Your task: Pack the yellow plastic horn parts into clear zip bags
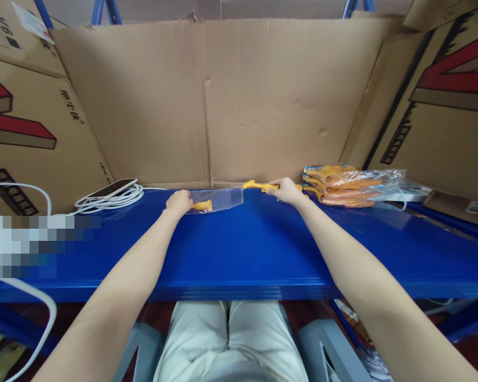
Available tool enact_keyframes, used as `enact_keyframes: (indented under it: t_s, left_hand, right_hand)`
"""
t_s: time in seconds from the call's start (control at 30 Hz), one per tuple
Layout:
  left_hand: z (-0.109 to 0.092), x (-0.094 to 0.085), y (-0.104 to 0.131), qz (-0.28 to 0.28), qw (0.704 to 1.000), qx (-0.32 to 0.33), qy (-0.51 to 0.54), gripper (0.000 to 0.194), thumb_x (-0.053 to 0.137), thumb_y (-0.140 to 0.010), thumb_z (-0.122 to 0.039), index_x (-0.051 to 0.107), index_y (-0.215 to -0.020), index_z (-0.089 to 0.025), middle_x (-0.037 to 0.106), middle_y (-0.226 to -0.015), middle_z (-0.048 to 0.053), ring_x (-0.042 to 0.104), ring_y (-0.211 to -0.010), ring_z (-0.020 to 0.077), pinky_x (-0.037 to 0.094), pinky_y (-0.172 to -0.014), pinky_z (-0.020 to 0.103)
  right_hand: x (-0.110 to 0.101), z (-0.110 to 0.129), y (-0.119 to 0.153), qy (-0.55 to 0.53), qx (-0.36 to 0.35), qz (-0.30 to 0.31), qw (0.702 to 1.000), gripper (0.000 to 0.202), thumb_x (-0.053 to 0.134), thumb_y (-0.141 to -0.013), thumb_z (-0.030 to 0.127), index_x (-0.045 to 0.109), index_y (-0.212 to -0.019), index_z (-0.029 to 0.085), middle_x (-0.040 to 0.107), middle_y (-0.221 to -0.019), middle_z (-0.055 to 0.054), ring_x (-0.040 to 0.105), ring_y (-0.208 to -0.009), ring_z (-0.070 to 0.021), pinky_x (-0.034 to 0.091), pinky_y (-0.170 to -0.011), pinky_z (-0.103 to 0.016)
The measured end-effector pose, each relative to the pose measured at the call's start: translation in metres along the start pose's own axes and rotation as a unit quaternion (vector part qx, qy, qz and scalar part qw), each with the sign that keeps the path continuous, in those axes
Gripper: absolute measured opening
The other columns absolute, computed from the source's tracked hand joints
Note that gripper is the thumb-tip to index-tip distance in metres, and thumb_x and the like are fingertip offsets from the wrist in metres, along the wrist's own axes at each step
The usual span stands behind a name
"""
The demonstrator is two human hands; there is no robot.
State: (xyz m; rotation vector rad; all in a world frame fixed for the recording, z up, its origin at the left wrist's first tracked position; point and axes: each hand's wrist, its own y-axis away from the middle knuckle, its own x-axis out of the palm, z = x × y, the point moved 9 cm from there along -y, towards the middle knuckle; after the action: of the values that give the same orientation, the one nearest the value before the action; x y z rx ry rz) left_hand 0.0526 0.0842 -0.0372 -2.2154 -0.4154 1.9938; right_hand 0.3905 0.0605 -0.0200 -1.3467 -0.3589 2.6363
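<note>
My left hand (179, 202) is closed on the left end of a clear plastic bag (231, 198). A short orange plastic piece (203, 205) with a flared end shows beside its fingers, apparently inside the bag. My right hand (288, 191) grips a thin yellow-orange plastic piece (258, 185), whose narrow tip points left toward the bag's right edge. I cannot tell whether the tip touches the bag. The fingers partly hide the piece's right end. Just right of this hand lies a pile of clear bags with orange plastic pieces (338, 185).
Both hands are over a blue shelf table (242, 249), backed by a cardboard panel (271, 101). A phone (110, 188) rests on a coiled white cable (121, 200) at the left. Printed cardboard boxes (24, 122) stand at both sides. A blurred patch covers the left edge.
</note>
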Motion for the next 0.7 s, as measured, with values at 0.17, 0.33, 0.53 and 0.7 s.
enact_keyframes:
  t_s: [0.17,0.33,0.53,0.7]
  left_hand:
    - [0.006,0.011,-0.008,0.019,0.999,0.009,0.037,0.037,0.053,-0.082,-0.025,0.066,-0.115,-0.017,0.067,-0.118,0.011,0.062,-0.111,0.0245,0.048,-0.091,0.030]
    - [0.001,0.015,-0.011,0.023,0.997,0.036,0.067,0.034,0.055,-0.082,-0.028,0.067,-0.113,-0.019,0.066,-0.120,0.007,0.061,-0.113,0.0211,0.046,-0.092,0.025]
    - [-0.037,0.020,0.001,0.065,0.981,0.137,0.119,0.036,0.054,-0.082,-0.025,0.065,-0.115,-0.014,0.064,-0.123,0.009,0.061,-0.113,0.0185,0.043,-0.096,0.022]
    - [-0.063,0.018,0.016,0.090,0.961,0.191,0.175,0.039,0.054,-0.080,-0.024,0.065,-0.115,-0.012,0.065,-0.122,0.010,0.061,-0.111,0.0186,0.044,-0.096,0.025]
  right_hand:
    - [0.023,0.025,0.008,-0.056,-0.062,0.071,0.994,0.020,0.066,-0.076,0.018,0.073,-0.095,0.012,0.060,-0.056,0.002,0.045,-0.040,-0.0058,0.038,-0.042,-0.018]
    - [0.042,0.037,0.014,-0.057,-0.068,0.089,0.992,0.017,0.069,-0.071,0.016,0.073,-0.087,0.013,0.057,-0.049,0.004,0.046,-0.038,-0.0069,0.036,-0.038,-0.018]
    - [0.061,0.048,0.022,-0.107,-0.049,0.108,0.987,0.012,0.066,-0.072,0.010,0.071,-0.082,0.013,0.052,-0.043,0.006,0.047,-0.036,-0.0071,0.037,-0.036,-0.017]
    - [0.069,0.053,0.024,-0.136,-0.048,0.091,0.985,0.010,0.072,-0.068,0.012,0.071,-0.079,0.014,0.051,-0.040,0.006,0.047,-0.034,-0.0072,0.036,-0.035,-0.016]
